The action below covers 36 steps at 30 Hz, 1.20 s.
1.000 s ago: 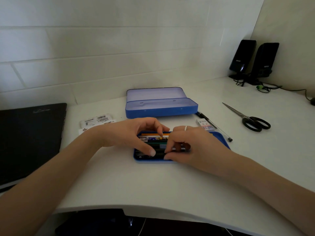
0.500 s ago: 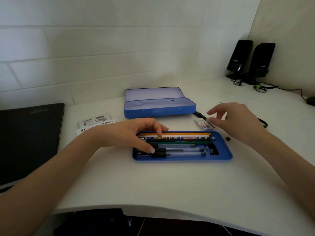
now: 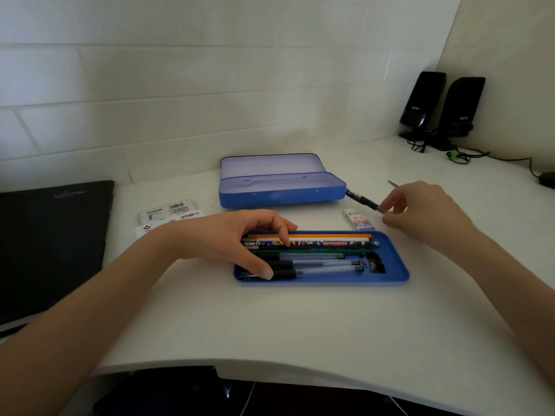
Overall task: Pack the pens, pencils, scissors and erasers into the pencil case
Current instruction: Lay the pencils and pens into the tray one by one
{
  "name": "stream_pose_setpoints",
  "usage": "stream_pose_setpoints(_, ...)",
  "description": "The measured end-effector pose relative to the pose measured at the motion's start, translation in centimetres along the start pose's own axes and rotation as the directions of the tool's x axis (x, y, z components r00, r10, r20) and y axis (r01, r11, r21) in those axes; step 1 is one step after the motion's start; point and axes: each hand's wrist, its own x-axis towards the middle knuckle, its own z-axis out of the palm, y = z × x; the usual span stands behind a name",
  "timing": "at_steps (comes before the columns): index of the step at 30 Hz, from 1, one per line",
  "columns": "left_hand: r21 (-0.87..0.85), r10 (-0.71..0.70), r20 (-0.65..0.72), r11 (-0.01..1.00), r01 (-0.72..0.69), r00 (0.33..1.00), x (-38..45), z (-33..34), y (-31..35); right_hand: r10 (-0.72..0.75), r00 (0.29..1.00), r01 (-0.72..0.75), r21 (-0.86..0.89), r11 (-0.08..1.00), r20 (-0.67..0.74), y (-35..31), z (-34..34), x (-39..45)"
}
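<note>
The right hand (image 3: 420, 214) pinches the near end of a black pen (image 3: 365, 202) between thumb and fingertips, narrowly closed on it. The pen lies on the white surface (image 3: 300, 325), its long axis running diagonally from the hand back-left to the corner of the open blue case (image 3: 282, 193). The left hand (image 3: 240, 238) is spread loosely, fingers curled down, thumb and fingertips resting on the left ends of the pens and pencils (image 3: 315, 253) in the blue tray (image 3: 396, 274), gripping nothing. These lie side by side, long axes left to right. An eraser (image 3: 359, 220) sits just behind the tray, beside the right hand. Both forearms reach in from the near edge.
</note>
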Motion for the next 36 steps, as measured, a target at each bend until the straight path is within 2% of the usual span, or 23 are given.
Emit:
stream_pose_setpoints(3, 0.010, 0.004, -0.006, 1.000, -0.004, 1.000, 0.0, 0.0, -0.1, -0.030, 1.000, 0.030, 0.164, 0.986, -0.007, 0.0, -0.9, 0.0)
stream_pose_setpoints(8, 0.003, 0.006, 0.001, 1.000, -0.006, 1.000, 0.1, 0.0, -0.1, -0.186, 0.970, 0.136, 0.289, 0.948, 0.153, -0.8, -1.5, -0.9)
stream_pose_setpoints(11, -0.002, 0.004, -0.001, 1.000, -0.004, 1.000, 0.1, 0.0, -0.1, -0.430, 0.870, 0.291, 0.452, 0.843, 0.241, -2.1, -2.0, -2.3)
stream_pose_setpoints(13, 0.007, -0.004, -0.008, 1.000, 0.004, 1.000, 0.1, 0.0, -0.1, -0.540, 0.784, 0.327, 0.535, 0.779, 0.307, -2.9, -2.2, -3.3)
stream_pose_setpoints(16, -0.019, 0.014, 0.004, 1.000, -0.014, 1.000, 0.1, 0.0, -0.1, -0.618, 0.676, 0.341, 0.573, 0.745, 0.402, -3.8, -1.6, -4.4)
stream_pose_setpoints(18, -0.032, 0.014, 0.017, 0.999, -0.013, 1.000, 0.2, 0.0, -0.2, -0.638, 0.644, 0.361, 0.569, 0.739, 0.421, -4.1, -0.9, -4.7)
stream_pose_setpoints(23, -0.046, 0.002, 0.022, 0.999, -0.001, 1.000, 0.3, -0.2, -0.3, -0.676, 0.628, 0.415, 0.568, 0.711, 0.386, -4.2, -0.4, -5.0)
stream_pose_setpoints(29, -0.088, 0.007, 0.014, 0.996, -0.006, 1.000, 0.3, -0.1, 0.0, -0.708, 0.658, 0.552, 0.477, 0.684, 0.255, -4.5, 0.8, -5.1)
stream_pose_setpoints(36, -0.055, 0.011, 0.044, 0.998, -0.009, 0.999, 0.1, -0.1, 0.0, -0.757, 0.620, 0.644, 0.419, 0.641, 0.206, -4.8, 1.3, -5.3)
